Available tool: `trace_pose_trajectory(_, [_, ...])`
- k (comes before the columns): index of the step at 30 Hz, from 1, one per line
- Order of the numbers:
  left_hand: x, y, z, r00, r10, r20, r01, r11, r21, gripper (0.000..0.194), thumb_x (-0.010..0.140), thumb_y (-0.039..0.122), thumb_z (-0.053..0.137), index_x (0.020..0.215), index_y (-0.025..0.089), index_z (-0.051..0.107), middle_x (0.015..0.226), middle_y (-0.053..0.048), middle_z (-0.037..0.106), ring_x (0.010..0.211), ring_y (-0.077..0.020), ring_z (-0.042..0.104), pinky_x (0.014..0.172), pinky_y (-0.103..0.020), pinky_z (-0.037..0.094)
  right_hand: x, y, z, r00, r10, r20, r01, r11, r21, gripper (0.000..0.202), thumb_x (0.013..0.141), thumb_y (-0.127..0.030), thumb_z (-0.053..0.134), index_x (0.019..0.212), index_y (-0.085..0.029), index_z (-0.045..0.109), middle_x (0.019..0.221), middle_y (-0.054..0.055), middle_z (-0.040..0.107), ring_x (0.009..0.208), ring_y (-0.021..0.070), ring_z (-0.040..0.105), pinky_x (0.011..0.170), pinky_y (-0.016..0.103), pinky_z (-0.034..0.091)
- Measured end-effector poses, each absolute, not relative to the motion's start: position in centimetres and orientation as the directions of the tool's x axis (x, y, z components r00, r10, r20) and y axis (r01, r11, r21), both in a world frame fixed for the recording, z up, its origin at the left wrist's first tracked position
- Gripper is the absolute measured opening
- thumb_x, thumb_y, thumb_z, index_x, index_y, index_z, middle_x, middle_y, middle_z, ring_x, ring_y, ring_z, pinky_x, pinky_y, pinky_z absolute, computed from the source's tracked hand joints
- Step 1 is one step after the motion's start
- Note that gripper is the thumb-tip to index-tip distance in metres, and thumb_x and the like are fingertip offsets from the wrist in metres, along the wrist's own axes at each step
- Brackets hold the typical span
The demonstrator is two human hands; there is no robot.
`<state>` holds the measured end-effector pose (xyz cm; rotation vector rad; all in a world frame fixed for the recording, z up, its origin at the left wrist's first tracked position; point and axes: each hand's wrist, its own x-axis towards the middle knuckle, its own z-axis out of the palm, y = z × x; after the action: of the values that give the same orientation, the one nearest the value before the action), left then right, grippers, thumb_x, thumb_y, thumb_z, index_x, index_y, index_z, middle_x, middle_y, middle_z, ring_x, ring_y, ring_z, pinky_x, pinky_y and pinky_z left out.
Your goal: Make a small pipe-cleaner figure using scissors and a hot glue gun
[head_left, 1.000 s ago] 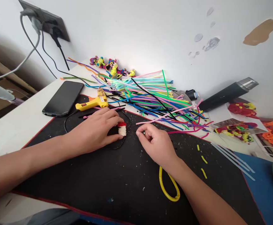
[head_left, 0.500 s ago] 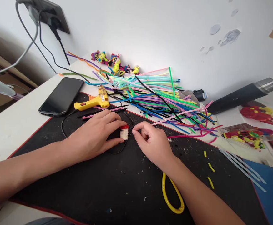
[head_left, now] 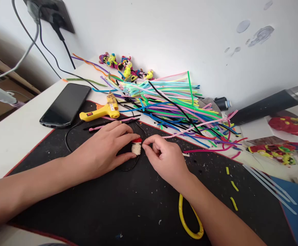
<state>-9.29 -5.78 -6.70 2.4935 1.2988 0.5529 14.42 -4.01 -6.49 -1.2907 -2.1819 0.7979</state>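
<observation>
My left hand (head_left: 105,147) rests on the black mat (head_left: 108,208), thumb and forefinger closed around a small wound pipe-cleaner piece (head_left: 136,149), cream with a red top. Right beside it, my right hand (head_left: 166,155) is closed in a pinch, its fingertips close to the cream side. Whatever sits in that pinch is too small to make out. A long pink pipe cleaner (head_left: 202,127) passes behind my right hand; I cannot tell whether it is held. Beyond my left hand lies a yellow glue gun (head_left: 100,112).
Many coloured pipe cleaners (head_left: 161,97) lie piled behind my hands, with small pipe-cleaner figures (head_left: 125,66) by the wall. A phone (head_left: 65,104) is at left. To the right are a yellow loop (head_left: 181,213), short yellow pieces (head_left: 234,186), glue sticks (head_left: 270,188) and a dark flask (head_left: 266,107).
My right hand has come slightly left, and its pinched fingertips are now closer to the cream piece. My left hand keeps its hold. The view has shifted a little.
</observation>
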Motion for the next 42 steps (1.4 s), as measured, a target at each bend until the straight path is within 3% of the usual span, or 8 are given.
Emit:
trace_pose_trajectory(31, [-9.21,-5.80,-6.75,0.520,0.834,0.186,0.722,-0.545,0.425,0.040,0.104,0.042,0.060,0.138,0.022,0.068,0.122,-0.013,0.067,0.113,-0.0331,0.062,0.098,-0.050,0.053,14.38,-3.91,-6.57,-0.452,0.886,0.107,0.627,0.401,-0.668,0.014,0.102,-0.026,0.063,0.097,-0.023,0.075,0.059,-0.007,0.049,0.051,0.0107,0.044,0.056,0.026,0.030])
trace_pose_trajectory(38, [-9.12,-5.75,-6.52,0.506,0.837,0.208,0.716,-0.542,0.439,0.037,0.103,0.041,0.061,0.134,0.022,0.071,0.119,-0.013,0.068,0.110,-0.0323,0.063,0.097,-0.049,0.055,14.72,-4.28,-6.56,-0.402,0.907,0.124,0.606,0.365,-0.707,0.016,0.102,-0.028,0.061,0.097,-0.022,0.076,0.056,-0.008,0.043,0.050,0.0110,0.045,0.054,0.025,0.032])
trace_pose_trajectory(42, [-9.08,-5.78,-6.48,0.504,0.841,0.198,0.717,-0.535,0.447,0.038,0.103,0.042,0.063,0.134,0.022,0.071,0.121,-0.013,0.068,0.111,-0.0322,0.063,0.097,-0.049,0.055,14.90,-4.72,-6.58,-0.437,0.890,0.128,0.591,0.391,-0.705,0.019,0.104,-0.029,0.060,0.101,-0.023,0.079,0.058,-0.006,0.052,0.051,0.0111,0.050,0.056,0.025,0.036])
